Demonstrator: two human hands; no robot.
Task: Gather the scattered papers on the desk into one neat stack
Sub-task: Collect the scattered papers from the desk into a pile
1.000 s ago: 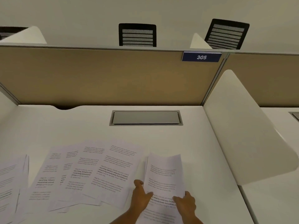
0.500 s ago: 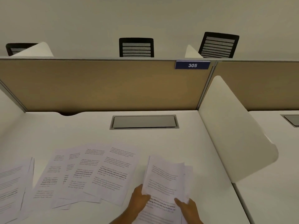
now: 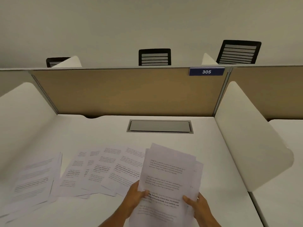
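A bundle of sheets (image 3: 170, 174) is held up off the counter (image 3: 213, 145) by both hands, at the near right of the work area. The left hand (image 3: 136, 197) is closed on the bundle's left edge, thumb on the printed face and fingers behind; the right hand (image 3: 198, 205) is closed on the lower right edge in the same way. The grip is taken low and on opposite sides, probably so that the loose pages can be squared and shaken level. The bundle is not yet even: corners of the back pages are seen fanned out past the front page at the top and right.

The rest of the papers are left flat on the counter. A fanned group (image 3: 105, 169) lies just left of the bundle, its pages overlapping one another, and part of it is hidden behind the bundle and the left hand. A separate pile (image 3: 34, 179) lies farther left, near the counter's front edge, blurred.

The task is judged to be partly done. The next move would likely call for the held bundle to be brought to the fanned group, or that group slid under it, with care taken that no page slips from the uneven edges.
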